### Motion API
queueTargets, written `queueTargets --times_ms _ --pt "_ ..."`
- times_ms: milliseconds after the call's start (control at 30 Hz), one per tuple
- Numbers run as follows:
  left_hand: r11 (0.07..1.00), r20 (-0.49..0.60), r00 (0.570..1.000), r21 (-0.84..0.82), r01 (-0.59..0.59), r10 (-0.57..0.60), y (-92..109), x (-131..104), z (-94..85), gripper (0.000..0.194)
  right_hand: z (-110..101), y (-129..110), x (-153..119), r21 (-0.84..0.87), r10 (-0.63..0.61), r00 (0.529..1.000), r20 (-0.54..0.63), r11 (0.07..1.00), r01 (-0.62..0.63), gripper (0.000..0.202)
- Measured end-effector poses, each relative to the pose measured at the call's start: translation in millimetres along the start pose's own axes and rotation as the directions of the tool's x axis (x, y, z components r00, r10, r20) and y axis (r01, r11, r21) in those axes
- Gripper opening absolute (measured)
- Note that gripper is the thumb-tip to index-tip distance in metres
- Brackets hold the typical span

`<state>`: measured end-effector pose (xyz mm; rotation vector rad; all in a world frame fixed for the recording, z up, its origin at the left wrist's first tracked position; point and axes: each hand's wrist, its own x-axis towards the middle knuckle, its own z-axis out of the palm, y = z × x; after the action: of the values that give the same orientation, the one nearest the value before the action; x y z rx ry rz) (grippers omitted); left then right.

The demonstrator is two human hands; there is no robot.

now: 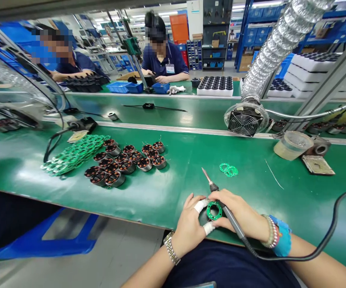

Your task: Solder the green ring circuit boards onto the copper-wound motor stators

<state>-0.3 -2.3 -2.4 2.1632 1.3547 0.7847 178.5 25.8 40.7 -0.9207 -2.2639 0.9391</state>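
A green ring-shaped circuit board [208,211] lies near the bench's front edge, seemingly on top of a motor stator mostly hidden beneath it. My left hand [189,222], with white tape on two fingertips, curls around the left side and grips this piece. A soldering iron [233,221] rests in my right hand [243,208], its tip pointing up and away to the left, clear of the board. Fingers of the right hand also touch the ring's right side. Two or so loose green ring boards [231,172] lie farther back.
Several wound stators [115,179] stand at left beside a pile of green ring boards [77,155]. A fan with duct [245,122], a plastic cup [293,145] and a sponge tray [317,165] sit at back right. The iron's cable [326,244] crosses my right forearm. Two co-workers sit opposite.
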Motion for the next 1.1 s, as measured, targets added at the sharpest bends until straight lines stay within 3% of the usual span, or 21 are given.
queueTargets --times_ms 100,233,367,433,500,567,600,767,967,1100 --pt "1.0 0.003 1.0 0.026 -0.002 0.001 -6.2 -4.5 -4.1 0.047 -1.2 4.1 0.0 0.024 -0.019 0.999 0.042 1.0 0.018 0.04" --pt "0.998 -0.02 0.999 -0.054 -0.028 0.027 -15.1 -6.5 -16.7 0.01 -2.2 12.1 -2.1 0.036 0.0 0.999 0.05 0.999 -0.002 0.045" --pt "0.948 0.015 0.991 -0.29 0.13 -0.132 -14.3 -0.7 -24.5 0.007 -3.2 18.1 -3.2 0.057 0.024 0.997 0.072 0.998 -0.028 0.048" --pt "0.835 0.074 0.961 -0.481 0.268 -0.266 -10.3 3.0 -22.5 0.004 -3.2 20.2 -3.5 0.078 0.016 0.997 0.076 0.997 -0.022 0.049" --pt "0.647 0.13 0.914 -0.669 0.367 -0.384 -5.5 5.8 -18.0 0.007 -2.5 21.6 -4.0 0.087 0.011 0.997 0.075 0.996 -0.017 0.049" --pt "0.505 0.163 0.882 -0.768 0.395 -0.443 -1.2 7.4 -13.9 0.01 -1.6 22.2 -4.8 0.083 0.007 0.998 0.067 0.996 -0.013 0.048" --pt "0.492 0.166 0.88 -0.776 0.396 -0.446 0.7 7.8 -12.9 0.008 -1.2 22.2 -5.2 0.082 0.005 0.998 0.064 0.997 -0.01 0.048" --pt "0.603 0.203 0.927 -0.711 0.361 -0.314 5.6 9.8 -19.2 0.009 0.1 20.3 -5.9 0.081 0.006 0.998 0.055 0.997 -0.011 0.046" --pt "0.485 0.401 0.879 -0.734 0.476 -0.257 1.3 14.7 -29.2 0.015 1.5 18.6 -7.3 0.063 0.029 0.999 0.039 0.997 -0.031 0.046" --pt "0.573 0.302 0.893 -0.688 0.446 -0.333 -0.9 14.2 -25.6 0.011 2.1 18.2 -9.2 0.073 0.02 0.999 0.03 0.997 -0.022 0.046"
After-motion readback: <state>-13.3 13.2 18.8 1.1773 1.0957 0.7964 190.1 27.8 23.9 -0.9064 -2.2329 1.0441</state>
